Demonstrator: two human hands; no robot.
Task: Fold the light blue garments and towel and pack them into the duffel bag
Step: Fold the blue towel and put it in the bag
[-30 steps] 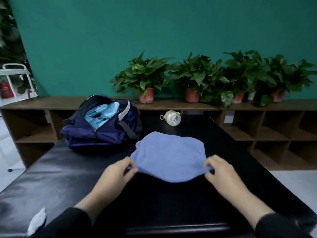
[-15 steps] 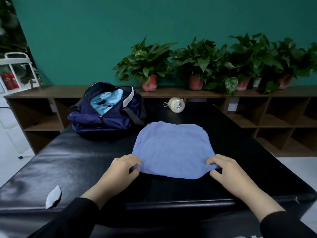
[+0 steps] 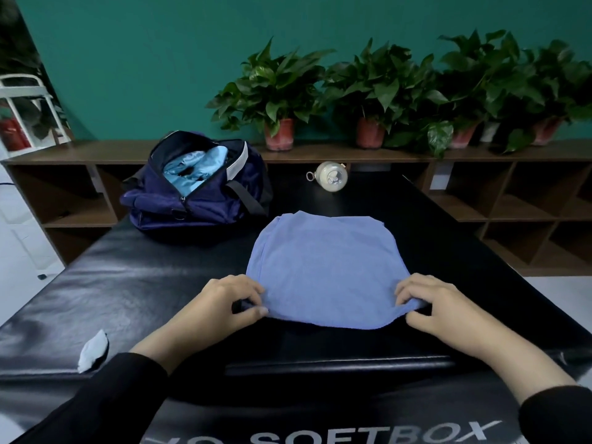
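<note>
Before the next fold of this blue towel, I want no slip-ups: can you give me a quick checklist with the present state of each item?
1. Left hand pinches the towel at its near left corner: ok.
2. Right hand pinches the near right corner: ok.
3. Towel lies flat on the black mat: ok.
4. Duffel bag unzipped: ok.
5. Room left in the bag beside the light blue garments: cannot tell.

White letters reading "SOFTBOX" run along the front face of the black mat (image 3: 134, 283), at six o'clock.
</note>
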